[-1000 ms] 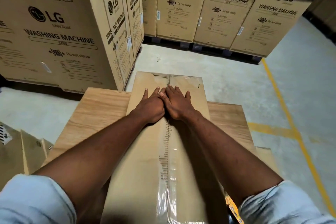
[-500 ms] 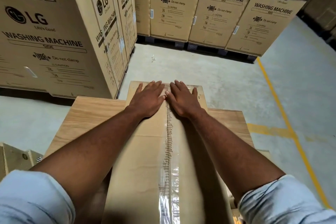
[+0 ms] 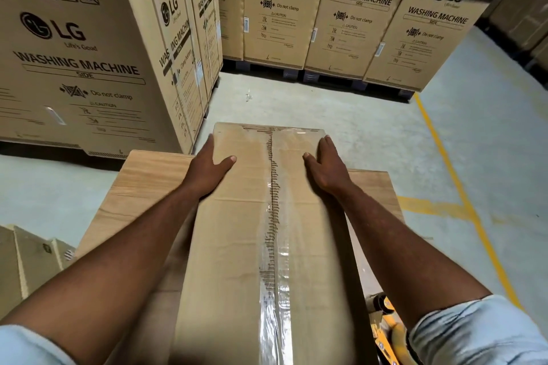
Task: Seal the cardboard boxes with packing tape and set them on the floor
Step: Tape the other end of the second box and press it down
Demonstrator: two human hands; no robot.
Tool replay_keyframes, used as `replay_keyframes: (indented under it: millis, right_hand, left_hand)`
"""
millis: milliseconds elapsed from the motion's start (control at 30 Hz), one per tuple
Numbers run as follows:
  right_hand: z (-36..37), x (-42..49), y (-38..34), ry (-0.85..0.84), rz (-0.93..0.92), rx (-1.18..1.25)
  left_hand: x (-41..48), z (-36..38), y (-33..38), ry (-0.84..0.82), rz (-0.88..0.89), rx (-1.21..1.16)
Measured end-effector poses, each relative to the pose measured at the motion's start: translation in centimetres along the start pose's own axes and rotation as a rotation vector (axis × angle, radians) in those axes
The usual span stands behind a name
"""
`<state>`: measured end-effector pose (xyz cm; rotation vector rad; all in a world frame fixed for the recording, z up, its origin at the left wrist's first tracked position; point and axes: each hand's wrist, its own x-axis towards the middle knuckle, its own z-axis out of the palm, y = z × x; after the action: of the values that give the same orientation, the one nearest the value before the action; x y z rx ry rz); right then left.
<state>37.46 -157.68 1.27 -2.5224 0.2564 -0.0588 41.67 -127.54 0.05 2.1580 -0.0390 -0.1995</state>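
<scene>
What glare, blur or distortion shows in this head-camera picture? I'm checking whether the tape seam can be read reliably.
Head view: the clear packing tape strip along the long brown cardboard box glints near the bottom and far end, hiding parts of the seam; wide-angle bending tilts the stacked printed washing-machine cartons outward; the left hand and right hand look slightly soft; lighting is dim, shadows faint.
</scene>
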Motion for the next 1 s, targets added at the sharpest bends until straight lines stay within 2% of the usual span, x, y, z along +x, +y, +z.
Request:
replay_keyframes:
  millis: [100,200,400,533,733,1000]
  right_hand:
    - [-0.2,-3.6,0.2,0.042,0.077,0.134]
    - [-0.5,-6.9,1.0,-0.038,0.244,0.289]
    - [-0.9,-13.8,2.5,-0.195,0.33,0.647]
    - [-1.2,-17.3,2.1,-0.255,0.422,0.901]
    - [-3.5,-20.3,0.9,-0.268,0.466,0.952]
    - [-8.8,-24.8,-0.7,-0.198,0.379,0.968]
  left_hand:
    - [-3.2,-0.1,-1.4,-0.039,-0.108,-0.263]
    - [-6.7,-0.1,-1.1,-0.111,-0.123,-0.498]
    - [-13.2,-0.2,-2.7,-0.226,-0.234,-0.706]
    - [-16.5,0.4,-2.5,-0.21,-0.292,-0.841]
    - [-19.3,-0.1,-0.6,-0.188,-0.288,-0.851]
    - [-24.1,-2.4,4.7,-0.202,-0.246,-0.831]
